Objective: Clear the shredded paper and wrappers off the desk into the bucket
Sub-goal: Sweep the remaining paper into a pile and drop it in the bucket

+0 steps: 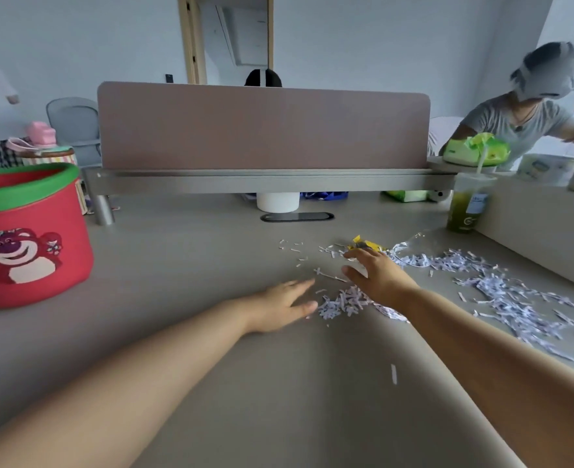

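- Shredded paper [344, 304] in a small heap, lying between the two hands: just right of the left hand [280, 307], just below and left of the right hand [376, 275].
- Left hand flat and spread on the desk [194, 265], fingers apart, thumb tip almost touching the near edge of the heap; nothing held.
- Right hand also spread, palm down, fingers apart, hovering or resting over loose strips; nothing clamped, as far as can be told.
- Heap stretched roughly left to right, so closing both hands toward each other looks like the natural way to gather it.
- Yellow wrapper [366, 245] right beyond the right fingertips, partly covered by them; clear wrapper [410, 246] just to the right of it, hard to make out against the desk.
- Much bigger scatter of shreds [508, 292] farther right of the right hand, reachable by that hand only.
- One single strip [394, 373] nearer to the body, between the two forearms.
- Red bucket [32, 238] with green rim well apart to the left of the left hand; so any handful must travel left across the bare desk, left hand being the nearer one.
- Inside of the bucket not visible from here; its left side cut off by the frame.
- Under the right palm hidden: cannot tell whether some shreds lie there.
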`<state>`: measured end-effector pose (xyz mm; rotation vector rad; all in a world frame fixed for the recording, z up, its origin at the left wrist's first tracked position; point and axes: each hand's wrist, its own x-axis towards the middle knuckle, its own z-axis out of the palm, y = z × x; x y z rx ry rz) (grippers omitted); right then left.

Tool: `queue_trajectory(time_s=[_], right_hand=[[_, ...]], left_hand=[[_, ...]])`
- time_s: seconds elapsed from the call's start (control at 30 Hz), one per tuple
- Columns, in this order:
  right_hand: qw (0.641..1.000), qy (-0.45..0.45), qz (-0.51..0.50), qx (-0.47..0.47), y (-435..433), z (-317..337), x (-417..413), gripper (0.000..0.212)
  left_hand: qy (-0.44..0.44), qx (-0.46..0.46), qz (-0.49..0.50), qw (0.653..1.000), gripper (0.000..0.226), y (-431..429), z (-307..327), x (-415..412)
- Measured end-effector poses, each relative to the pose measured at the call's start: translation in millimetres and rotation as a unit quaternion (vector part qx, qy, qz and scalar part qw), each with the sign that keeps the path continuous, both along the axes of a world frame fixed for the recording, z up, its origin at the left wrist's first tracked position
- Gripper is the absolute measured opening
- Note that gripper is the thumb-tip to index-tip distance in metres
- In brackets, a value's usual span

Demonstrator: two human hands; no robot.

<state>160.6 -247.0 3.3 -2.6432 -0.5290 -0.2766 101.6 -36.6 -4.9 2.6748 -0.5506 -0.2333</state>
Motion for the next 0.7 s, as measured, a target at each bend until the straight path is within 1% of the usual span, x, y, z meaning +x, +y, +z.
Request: queue_trajectory(time_s=[0.07, 0.13, 0.23, 0.3, 0.37, 0.43, 0.6, 0.67, 0.7], right_hand=[[1.0, -0.008, -0.003, 0.005, -10.1, 5.9, -10.0, 0.041], [1.0, -0.003, -0.011, 0.003, -26.3, 9.1, -23.6, 0.04], [0.999, 0.024, -0.029, -0.002, -55.4, 7.4, -49.5, 0.042], [0.999, 0.025, -0.039, -0.008, -75.4, 4.1, -66.5, 0.045], [0.998, 0.01, -0.063, -0.016, -95.9, 1.6, -79.6, 0.045], [0.994, 0.003, -0.108, -0.014, -121.8, 0.3, -91.2, 0.042], [0.978, -0.019, -0.207, -0.014, -184.1, -1.1, -112.6, 0.04], [0.968, -0.028, -0.248, -0.033, -200.3, -4.6, -116.5, 0.043], [0.96, -0.023, -0.274, -0.049, -207.7, -7.4, -117.0, 0.048]], left_hand=[[0.018, -0.029, -0.025, 0.999, 0.07, -15.2, 2.1, -9.2], [0.027, -0.014, -0.047, 0.998, 0.085, -27.0, 2.5, -17.0], [-0.007, 0.092, -0.079, 0.993, 0.108, -45.2, -0.7, -23.4], [-0.026, 0.134, -0.082, 0.987, 0.114, -63.3, -3.3, -21.8], [-0.024, 0.138, -0.075, 0.987, 0.114, -83.1, -4.6, -17.7], [-0.017, 0.134, -0.062, 0.989, 0.111, -102.7, -4.8, -12.1], [-0.007, 0.108, 0.007, 0.994, 0.089, -130.4, -5.8, 10.8], [-0.01, 0.087, 0.026, 0.996, 0.08, -136.6, -5.7, 20.1], [-0.013, 0.076, 0.032, 0.996, 0.078, -139.5, -5.5, 23.7]])
